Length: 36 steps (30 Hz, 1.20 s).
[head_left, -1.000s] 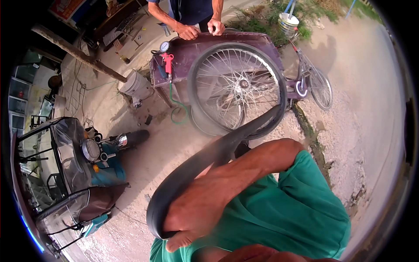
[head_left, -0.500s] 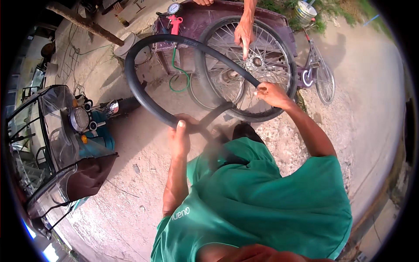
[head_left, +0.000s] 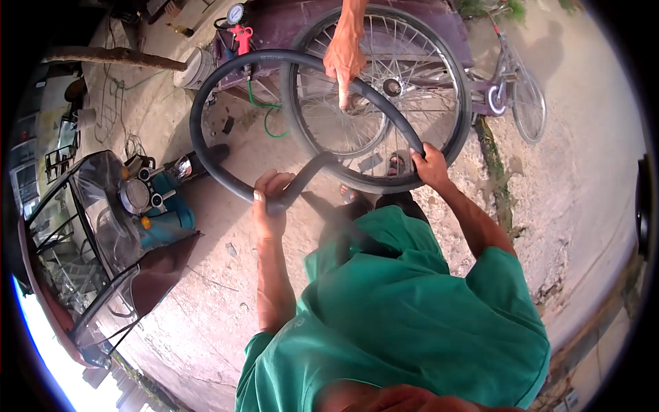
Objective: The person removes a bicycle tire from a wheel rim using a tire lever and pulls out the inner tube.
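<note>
A black inflated inner tube hangs in a wide loop between my hands. My left hand is closed round its lower left part, where the tube bends sharply and a stretch rises toward the wheel. With fingers and thumb wrapped round it, my right hand grips the loop's right side. Behind the loop stands a spoked wheel with a dark tyre, its near rim just ahead of my right hand. Another person's hand reaches in from the top, index finger pointing down inside the loop, in front of the spokes.
A pink inflator gun with a gauge and a green hose lie beyond the loop. A purple metal cart body is behind the wheel. Left stand a three-wheeled vehicle with a clear cover and a white bucket; a bicycle is at right.
The view has shifted a little. My hands have shifted with the tube, whose bend at my left hand is now sharper. The other person's pointing finger has moved left, away from the hub.
</note>
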Available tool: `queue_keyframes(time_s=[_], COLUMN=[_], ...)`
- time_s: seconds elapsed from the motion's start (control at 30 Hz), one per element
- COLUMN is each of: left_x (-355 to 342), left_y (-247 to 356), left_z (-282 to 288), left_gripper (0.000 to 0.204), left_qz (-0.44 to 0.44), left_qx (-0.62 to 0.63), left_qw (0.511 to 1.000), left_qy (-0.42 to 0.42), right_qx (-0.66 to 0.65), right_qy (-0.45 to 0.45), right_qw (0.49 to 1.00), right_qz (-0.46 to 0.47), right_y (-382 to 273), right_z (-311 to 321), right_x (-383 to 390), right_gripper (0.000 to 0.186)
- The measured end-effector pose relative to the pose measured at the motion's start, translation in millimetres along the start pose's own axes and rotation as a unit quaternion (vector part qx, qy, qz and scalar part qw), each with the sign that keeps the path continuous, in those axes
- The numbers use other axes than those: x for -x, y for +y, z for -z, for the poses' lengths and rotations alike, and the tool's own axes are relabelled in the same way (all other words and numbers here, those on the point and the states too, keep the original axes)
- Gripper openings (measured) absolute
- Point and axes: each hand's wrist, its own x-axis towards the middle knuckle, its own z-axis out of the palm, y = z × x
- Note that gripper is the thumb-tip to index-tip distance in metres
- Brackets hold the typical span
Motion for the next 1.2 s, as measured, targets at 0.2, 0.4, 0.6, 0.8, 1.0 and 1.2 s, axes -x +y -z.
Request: queue_keyframes(time_s=[0.2,0.4,0.6,0.8,1.0,1.2], left_x=[13.2,20.6,12.8,20.9,-13.2,-37.7], left_y=[-12.5,-1.7,16.6,-23.9,-108.1,-127.4], left_z=[-19.3,-7.6,28.2,9.3,-31.5,-63.8], left_gripper=[0.077,0.070,0.086,0.112,0.090,0.054], left_qz=[0.107,0.044,-0.065,-0.033,0.067,0.191], left_qx=[-0.125,-0.032,0.159,-0.026,-0.185,-0.165], left_qw=[0.986,0.991,0.976,0.989,0.975,0.951], left_qy=[-0.004,0.123,0.130,0.139,0.102,0.178], right_qx=[-0.633,-0.583,-0.448,-0.226,0.068,0.262], right_qy=[-0.104,-0.183,-0.036,0.145,-0.159,-0.249], right_qw=[0.762,0.792,0.891,0.963,0.936,0.900], right_qz=[-0.089,0.006,-0.065,0.030,0.305,0.243], right_y=[-194.3,-252.5,-179.3,-137.2,-169.3,-120.4], right_z=[36.1,76.4,65.6,86.1,-13.7,-62.7], right_x=[-3.1,-31.6,-72.7,-55.4,-0.6,-14.0], right_gripper=[0.029,0.024,0.029,0.036,0.057,0.089])
